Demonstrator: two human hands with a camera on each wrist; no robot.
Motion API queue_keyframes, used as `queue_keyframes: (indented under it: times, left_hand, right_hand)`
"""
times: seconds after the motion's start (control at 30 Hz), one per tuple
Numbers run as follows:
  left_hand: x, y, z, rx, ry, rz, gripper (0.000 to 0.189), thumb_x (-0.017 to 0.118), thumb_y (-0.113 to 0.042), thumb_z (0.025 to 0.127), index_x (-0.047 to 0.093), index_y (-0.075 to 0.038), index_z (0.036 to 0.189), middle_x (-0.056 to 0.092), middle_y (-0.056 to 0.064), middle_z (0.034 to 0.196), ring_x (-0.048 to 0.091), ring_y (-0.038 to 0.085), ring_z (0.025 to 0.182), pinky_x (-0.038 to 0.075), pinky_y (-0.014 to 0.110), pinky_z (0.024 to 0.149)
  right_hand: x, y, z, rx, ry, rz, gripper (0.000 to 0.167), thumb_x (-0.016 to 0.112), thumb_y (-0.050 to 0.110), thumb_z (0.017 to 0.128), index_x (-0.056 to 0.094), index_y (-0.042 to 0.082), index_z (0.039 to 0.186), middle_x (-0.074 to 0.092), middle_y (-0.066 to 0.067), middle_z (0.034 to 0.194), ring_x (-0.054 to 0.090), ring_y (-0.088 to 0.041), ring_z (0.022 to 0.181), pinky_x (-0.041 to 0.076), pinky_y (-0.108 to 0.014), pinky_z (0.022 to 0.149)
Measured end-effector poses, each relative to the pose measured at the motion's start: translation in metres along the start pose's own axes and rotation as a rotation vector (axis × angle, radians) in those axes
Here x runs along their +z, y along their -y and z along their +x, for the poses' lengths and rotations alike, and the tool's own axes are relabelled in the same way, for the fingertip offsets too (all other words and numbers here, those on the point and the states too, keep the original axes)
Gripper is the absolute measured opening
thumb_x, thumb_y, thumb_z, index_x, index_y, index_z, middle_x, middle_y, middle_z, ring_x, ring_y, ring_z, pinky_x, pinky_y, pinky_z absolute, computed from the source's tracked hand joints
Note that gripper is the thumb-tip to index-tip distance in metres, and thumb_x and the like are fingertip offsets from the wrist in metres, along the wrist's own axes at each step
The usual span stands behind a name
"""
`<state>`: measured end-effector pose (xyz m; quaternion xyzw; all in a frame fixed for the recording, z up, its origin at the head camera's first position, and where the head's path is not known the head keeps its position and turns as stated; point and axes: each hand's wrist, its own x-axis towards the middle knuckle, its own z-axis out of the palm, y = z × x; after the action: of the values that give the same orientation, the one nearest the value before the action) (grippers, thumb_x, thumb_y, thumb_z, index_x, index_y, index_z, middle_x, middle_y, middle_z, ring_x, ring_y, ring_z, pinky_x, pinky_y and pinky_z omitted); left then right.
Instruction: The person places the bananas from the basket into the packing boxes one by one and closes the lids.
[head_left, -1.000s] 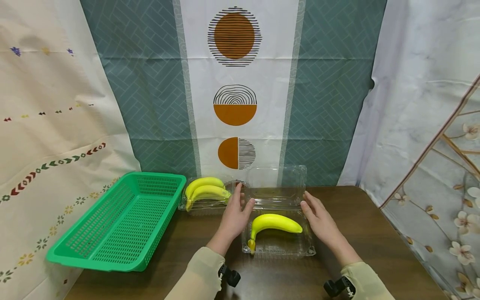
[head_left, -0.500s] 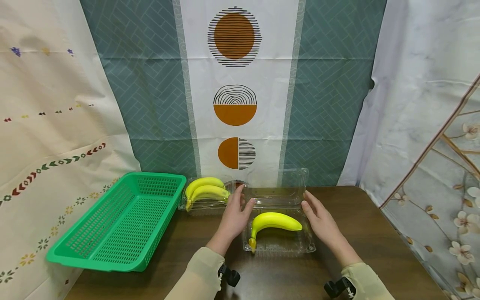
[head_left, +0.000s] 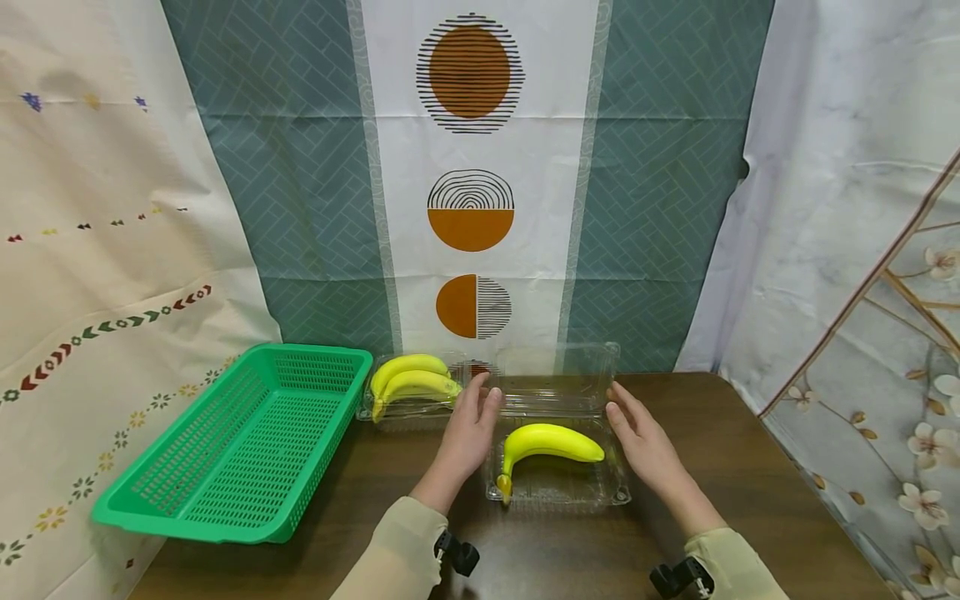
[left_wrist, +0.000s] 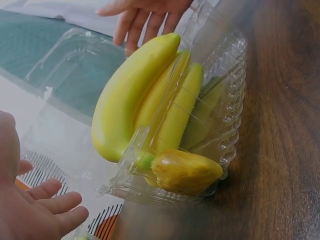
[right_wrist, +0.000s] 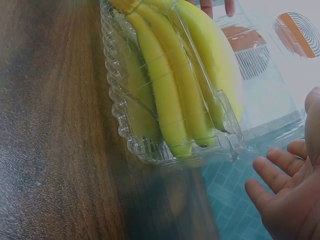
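A clear plastic clamshell box (head_left: 562, 492) lies on the table before me, its lid (head_left: 555, 367) leaning back. Inside is a bunch of bananas (head_left: 551, 439); the wrist views show several lying side by side. My left hand (head_left: 465, 437) is beside the box's left back corner, fingers fairly straight. On the opposite side, my right hand (head_left: 647, 442) holds its fingers extended near the right back corner. Both wrist views show gaps between the near hand and the box walls. Whether any fingertip touches the hinge edge, I cannot tell.
A second clear box (head_left: 390, 412) with bananas (head_left: 412, 383) stands behind my left hand. A green plastic basket (head_left: 300, 492) sits on the left of the brown table (head_left: 735, 467). Patterned cloths (head_left: 660, 208) hang behind and at both sides.
The lid has tipped farther back and a little to the right. The box's front edge has shifted slightly away from me. My left thumb has moved up slightly; the right hand has barely moved.
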<state>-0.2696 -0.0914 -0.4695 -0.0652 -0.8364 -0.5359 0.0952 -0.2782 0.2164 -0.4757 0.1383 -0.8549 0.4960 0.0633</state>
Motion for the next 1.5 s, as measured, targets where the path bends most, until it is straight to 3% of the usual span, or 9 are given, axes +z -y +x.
queue_keyframes:
  times: [0.13, 0.3, 0.7, 1.07, 1.5]
  left_hand:
    - [-0.001, -0.001, -0.002, 0.006, -0.007, 0.019, 0.058, 0.044, -0.046, 0.120, 0.042, -0.015, 0.168, 0.054, 0.018, 0.157, 0.056, 0.040, 0.143, 0.046, 0.066, 0.115]
    - [-0.004, -0.001, -0.006, 0.004, -0.002, 0.015, 0.060, 0.043, -0.049, 0.120, 0.042, -0.015, 0.168, 0.057, 0.018, 0.156, 0.060, 0.041, 0.138, 0.047, 0.067, 0.114]
    - [-0.010, 0.000, -0.015, -0.002, -0.003, -0.009, 0.058, 0.038, -0.050, 0.120, 0.047, -0.016, 0.167, 0.054, 0.017, 0.164, 0.055, 0.045, 0.146, 0.040, 0.070, 0.119]
    - [-0.011, 0.004, -0.019, -0.008, -0.012, -0.007, 0.061, 0.036, -0.057, 0.119, 0.049, -0.020, 0.165, 0.054, 0.015, 0.164, 0.052, 0.045, 0.148, 0.040, 0.070, 0.119]
    - [-0.011, 0.004, -0.026, -0.010, -0.006, 0.003, 0.058, 0.036, -0.055, 0.119, 0.053, -0.019, 0.160, 0.057, 0.016, 0.161, 0.054, 0.044, 0.148, 0.041, 0.071, 0.118]
  right_hand:
    - [0.000, 0.000, -0.003, 0.006, -0.003, 0.007, 0.066, 0.045, 0.038, 0.121, 0.028, 0.001, 0.173, 0.039, -0.028, 0.171, 0.039, -0.050, 0.156, 0.032, -0.066, 0.125]
    - [0.000, 0.001, -0.006, 0.006, -0.009, 0.002, 0.061, 0.047, 0.031, 0.121, 0.030, 0.000, 0.172, 0.039, -0.028, 0.170, 0.039, -0.051, 0.156, 0.031, -0.067, 0.125]
    - [0.000, 0.001, -0.012, -0.019, -0.026, -0.026, 0.057, 0.046, 0.030, 0.122, 0.037, -0.001, 0.169, 0.047, -0.026, 0.162, 0.048, -0.047, 0.150, 0.037, -0.065, 0.121]
    - [-0.001, 0.003, -0.018, -0.029, -0.025, -0.014, 0.060, 0.042, 0.036, 0.122, 0.038, -0.001, 0.169, 0.047, -0.027, 0.165, 0.045, -0.047, 0.153, 0.036, -0.063, 0.121]
    - [-0.003, 0.006, -0.028, -0.004, -0.011, 0.018, 0.059, 0.038, 0.036, 0.123, 0.038, -0.003, 0.168, 0.047, -0.028, 0.167, 0.043, -0.047, 0.155, 0.033, -0.065, 0.122]
